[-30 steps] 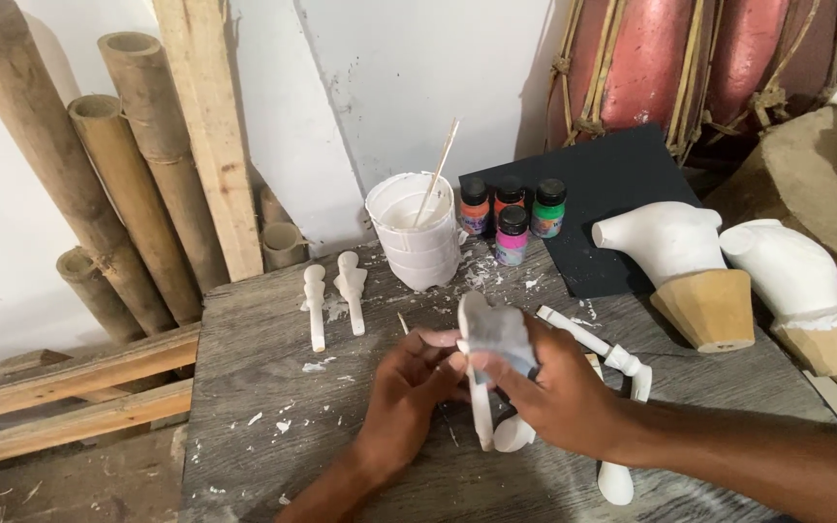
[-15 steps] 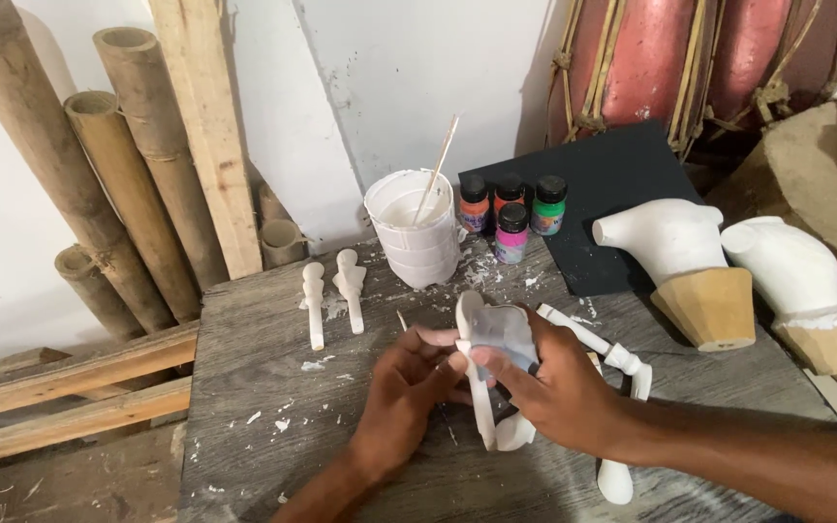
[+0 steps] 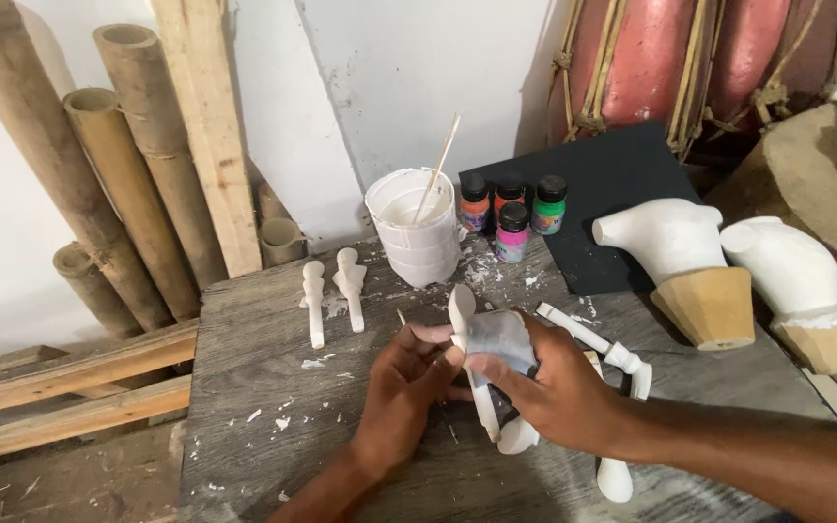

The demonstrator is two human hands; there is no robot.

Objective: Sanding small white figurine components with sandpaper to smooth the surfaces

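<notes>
My left hand (image 3: 407,383) grips a long white carved piece (image 3: 473,380) near its upper end, holding it upright over the grey wooden table (image 3: 263,387). My right hand (image 3: 559,392) presses a folded grey sheet of sandpaper (image 3: 502,339) around the same piece. Two more white carved pieces (image 3: 333,295) lie side by side on the table at the back left. Another long white piece (image 3: 622,387) lies to the right, partly hidden under my right forearm.
A white tub of white paint (image 3: 417,228) with a stick stands at the back, beside several small paint bottles (image 3: 512,215). Two white bust forms on wooden cones (image 3: 699,271) stand at the right. Bamboo poles (image 3: 99,165) and planks lean at the left.
Both hands and the white piece have stayed almost in place; the sandpaper has shifted slightly along the piece.
</notes>
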